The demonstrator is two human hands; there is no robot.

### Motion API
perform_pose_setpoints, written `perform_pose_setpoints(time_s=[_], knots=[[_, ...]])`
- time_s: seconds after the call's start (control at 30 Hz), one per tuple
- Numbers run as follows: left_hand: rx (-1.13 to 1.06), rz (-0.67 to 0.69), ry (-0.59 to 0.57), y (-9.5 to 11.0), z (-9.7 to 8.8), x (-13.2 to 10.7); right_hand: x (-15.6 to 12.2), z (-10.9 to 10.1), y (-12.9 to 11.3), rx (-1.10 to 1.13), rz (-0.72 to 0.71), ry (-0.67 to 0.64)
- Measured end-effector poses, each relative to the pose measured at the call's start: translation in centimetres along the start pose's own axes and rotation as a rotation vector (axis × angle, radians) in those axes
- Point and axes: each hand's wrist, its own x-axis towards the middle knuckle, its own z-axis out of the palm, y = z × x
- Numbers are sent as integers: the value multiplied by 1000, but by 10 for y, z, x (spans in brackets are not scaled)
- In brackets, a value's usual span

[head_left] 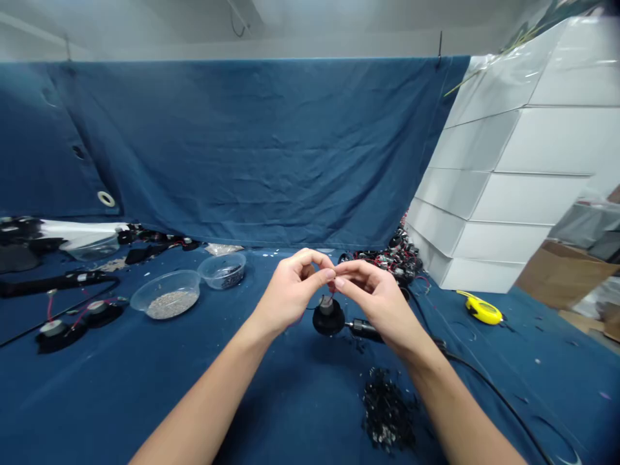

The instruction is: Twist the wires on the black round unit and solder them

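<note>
My left hand (pixel 290 289) and my right hand (pixel 375 300) meet at the fingertips in front of me, pinching something small that looks like a thin red wire (pixel 332 285). Just below them sits a round black speaker-like part (pixel 328 318) with a metal centre, and the wire seems to rise from it. Its underside rests on the blue cloth. A black tool handle (pixel 365 330), possibly a soldering iron, lies under my right wrist, trailing a black cable (pixel 489 387) towards the lower right.
A heap of black scraps (pixel 387 410) lies near me. Two clear plastic bowls (pixel 165 294) of small pieces stand to the left, beyond wired round parts (pixel 53 336). A tangle of wired parts (pixel 392 258) sits behind my hands, near white stacked boxes (pixel 498 194) and a yellow tape measure (pixel 483 309).
</note>
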Motion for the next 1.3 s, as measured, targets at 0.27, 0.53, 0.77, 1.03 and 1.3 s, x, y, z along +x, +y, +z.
perform_pose_setpoints(time_s=[0.27, 0.53, 0.77, 1.03, 1.3], knots=[[70, -18, -29, 6, -3, -2, 0, -4, 0, -150, -40, -57], [-48, -168, -81, 13, -4, -5, -6, -2, -8, -293, -89, -25], [22, -154, -57, 18, -3, -6, -7, -1, -9, -369, -111, 7], [-41, -199, -83, 17, -3, -6, -5, -1, -5, -369, -93, -33], [11, -142, -39, 15, -1, -6, -3, -1, -2, -403, -104, -24]])
